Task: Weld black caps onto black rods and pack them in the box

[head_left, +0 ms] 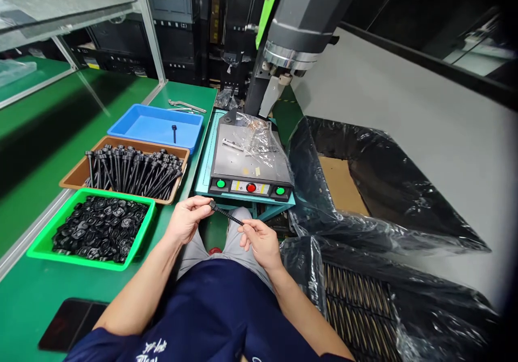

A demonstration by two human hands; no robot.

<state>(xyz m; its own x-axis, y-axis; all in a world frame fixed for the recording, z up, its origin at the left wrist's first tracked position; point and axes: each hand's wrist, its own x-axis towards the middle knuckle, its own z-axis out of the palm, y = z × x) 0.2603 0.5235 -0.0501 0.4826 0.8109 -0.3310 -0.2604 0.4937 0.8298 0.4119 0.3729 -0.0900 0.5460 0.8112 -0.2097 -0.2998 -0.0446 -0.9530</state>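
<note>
My left hand (190, 219) pinches the blocky head of a black ribbed plastic rod (227, 214) between thumb and fingertips. Its thin end is gripped by my right hand (261, 240), so the rod slants down to the right above my lap. To the left, a brown tray (68, 177) holds many similar rods (133, 170), most with their heads toward the back. In front of it stands a green tray (121, 266) full of small black squarish parts (101, 227). A single rod (174, 133) lies in the blue tray (137, 122) behind.
Ahead is a machine base (243, 162) with two green buttons, a red button and clear plastic film on top. A grey machine head (299, 27) hangs above it. Plastic-lined boxes (343, 189) stand at right, the nearer holding bundled rods (356, 308). Wrenches (188, 106) and a phone-like slab (73, 324) lie on the bench.
</note>
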